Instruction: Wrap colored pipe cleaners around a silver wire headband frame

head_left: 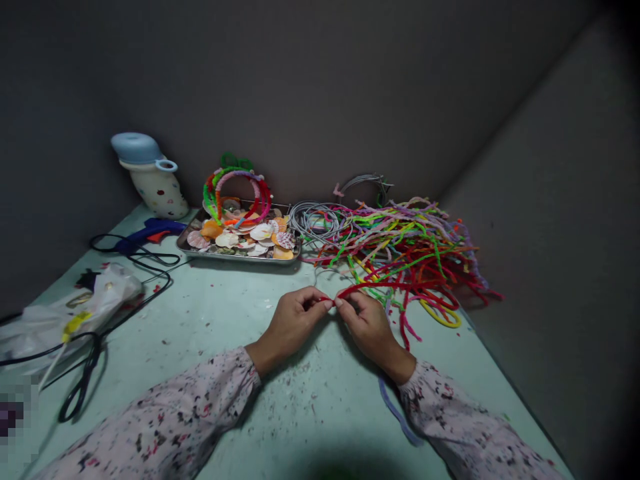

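Observation:
Between thumb and fingers, my left hand pinches the end of a red pipe cleaner. My right hand pinches the same strand close beside it, so the fingertips of both hands nearly meet. From there the red strand runs to the right over the table toward a heap of mixed-colour pipe cleaners. A thin grey wire curves just beyond my fingers; whether it reaches into them I cannot tell.
A metal tray holds seashells and fuzzy coloured hoops. Right of it lies coiled grey wire. Leftward are a blue glue gun, a bottle, a black cord and a plastic bag. Grey walls enclose the table.

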A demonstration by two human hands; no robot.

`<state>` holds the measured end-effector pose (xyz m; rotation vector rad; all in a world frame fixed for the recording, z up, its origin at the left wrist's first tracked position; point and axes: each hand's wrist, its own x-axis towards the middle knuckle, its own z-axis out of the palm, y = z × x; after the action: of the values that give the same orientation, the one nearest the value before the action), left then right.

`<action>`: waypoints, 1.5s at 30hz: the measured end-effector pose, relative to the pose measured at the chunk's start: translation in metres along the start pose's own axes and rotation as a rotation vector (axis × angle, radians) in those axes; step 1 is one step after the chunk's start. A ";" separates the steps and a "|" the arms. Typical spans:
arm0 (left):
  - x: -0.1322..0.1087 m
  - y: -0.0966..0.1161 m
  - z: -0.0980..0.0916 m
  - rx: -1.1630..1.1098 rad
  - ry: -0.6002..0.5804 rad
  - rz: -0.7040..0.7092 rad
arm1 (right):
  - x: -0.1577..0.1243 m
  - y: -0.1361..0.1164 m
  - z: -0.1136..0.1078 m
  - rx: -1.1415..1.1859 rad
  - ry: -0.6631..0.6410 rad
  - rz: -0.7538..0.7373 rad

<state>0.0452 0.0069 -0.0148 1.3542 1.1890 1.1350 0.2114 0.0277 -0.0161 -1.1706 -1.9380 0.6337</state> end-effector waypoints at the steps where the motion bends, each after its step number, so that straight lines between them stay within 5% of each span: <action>1: 0.000 0.000 0.000 0.002 0.003 -0.001 | 0.000 0.000 0.000 0.004 0.003 -0.002; 18: 0.001 -0.001 0.003 0.093 0.046 -0.052 | 0.000 0.002 0.001 0.089 -0.018 0.082; 35: 0.003 -0.001 0.003 0.077 0.049 -0.063 | 0.000 0.000 0.001 0.049 0.000 0.013; 40: 0.006 -0.006 0.002 -0.026 0.092 -0.081 | -0.002 -0.001 0.000 -0.008 0.116 -0.109; 45: 0.007 -0.009 0.001 -0.030 0.083 -0.074 | -0.002 -0.001 0.001 -0.048 0.102 -0.218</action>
<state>0.0463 0.0140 -0.0237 1.2404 1.2666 1.1608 0.2109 0.0250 -0.0162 -0.9822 -1.9686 0.4068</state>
